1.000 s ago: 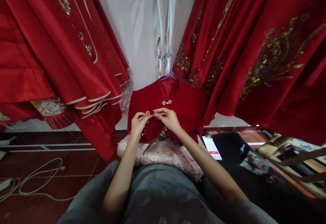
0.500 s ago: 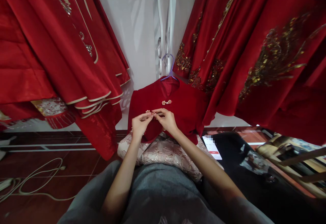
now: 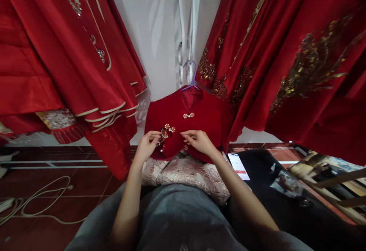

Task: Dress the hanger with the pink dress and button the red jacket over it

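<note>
A red velvet jacket (image 3: 217,119) hangs in front of me on a purple hanger (image 3: 193,81). Near its collar is a gold-and-pearl flower clasp (image 3: 188,115), and a second flower clasp (image 3: 170,128) sits lower left. Below that one dangles a beaded ornament (image 3: 164,133) with small drops. My left hand (image 3: 147,144) is at the ornament's left side, its fingers closed on its edge. My right hand (image 3: 200,141) hovers at the jacket front with thumb and forefinger slightly apart, holding nothing I can see. Just under its fingertips is another small clasp part (image 3: 185,147).
Red embroidered garments (image 3: 114,72) hang left, and sequinned red ones (image 3: 263,64) right. Pinkish brocade fabric (image 3: 185,175) lies across my lap. To the right a phone (image 3: 238,166) and a clear plastic bag (image 3: 287,184) rest on a black surface. A white cable (image 3: 42,190) lies on the floor.
My hands were together at the lower flower clasp and have moved apart. The left went left and down to the dangling ornament; the right went right. The clasp is now uncovered.
</note>
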`<state>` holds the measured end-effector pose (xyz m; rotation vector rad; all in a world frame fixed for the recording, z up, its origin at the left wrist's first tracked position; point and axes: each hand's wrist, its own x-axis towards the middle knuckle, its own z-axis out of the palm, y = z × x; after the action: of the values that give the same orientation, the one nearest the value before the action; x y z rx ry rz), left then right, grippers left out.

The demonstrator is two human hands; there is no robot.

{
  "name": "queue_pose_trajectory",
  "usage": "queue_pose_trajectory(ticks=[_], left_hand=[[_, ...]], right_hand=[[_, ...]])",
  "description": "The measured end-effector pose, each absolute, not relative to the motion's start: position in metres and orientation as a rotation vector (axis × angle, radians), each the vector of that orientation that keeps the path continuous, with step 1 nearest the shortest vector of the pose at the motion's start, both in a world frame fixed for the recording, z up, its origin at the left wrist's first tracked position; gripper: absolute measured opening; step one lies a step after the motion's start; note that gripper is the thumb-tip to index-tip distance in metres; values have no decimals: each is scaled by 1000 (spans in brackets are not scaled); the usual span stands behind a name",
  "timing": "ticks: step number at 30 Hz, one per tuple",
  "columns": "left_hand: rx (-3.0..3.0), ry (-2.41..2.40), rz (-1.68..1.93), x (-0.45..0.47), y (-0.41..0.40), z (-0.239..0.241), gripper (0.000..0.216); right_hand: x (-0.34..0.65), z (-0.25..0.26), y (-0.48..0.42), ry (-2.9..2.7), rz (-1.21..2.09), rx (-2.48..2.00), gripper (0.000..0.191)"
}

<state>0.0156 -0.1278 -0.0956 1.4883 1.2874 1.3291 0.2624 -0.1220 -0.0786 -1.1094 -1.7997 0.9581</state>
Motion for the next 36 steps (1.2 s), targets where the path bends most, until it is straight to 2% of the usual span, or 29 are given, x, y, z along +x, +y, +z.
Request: queue_pose_trajectory(ticks=[3, 7, 11, 15, 22, 25, 29, 36], left_hand=[[1451, 1354, 1068, -5, -142, -96, 32], [1581, 1151, 811, -6, -155, -84, 29], [1684, 1165, 786, 7, -159, -78, 23], [1708, 1135, 747, 14, -159, -81, 23], [1630, 1212, 771, 37, -152, -96, 26], [1607, 1234, 835, 49, -150, -104, 20], [1582, 1235, 896, 54, -148, -108, 7], [1538, 1295, 1018, 52, -146, -111, 15]], right_hand=[[289, -73, -126, -1950, 1013, -1295, 20], [298, -74, -127, -2063, 1003, -1481, 16], [280, -92, -124, -2031, 919, -1434, 9], [262, -111, -120, -1954, 952, -1403, 15], [262, -105, -120, -1858, 1227, -1264, 19], [257, -100, -125, -1858, 1348, -1102, 21], [243, -102, -130, -1881, 1046, -1159, 18], [234, -108, -132, -1868, 906, -1194, 9]])
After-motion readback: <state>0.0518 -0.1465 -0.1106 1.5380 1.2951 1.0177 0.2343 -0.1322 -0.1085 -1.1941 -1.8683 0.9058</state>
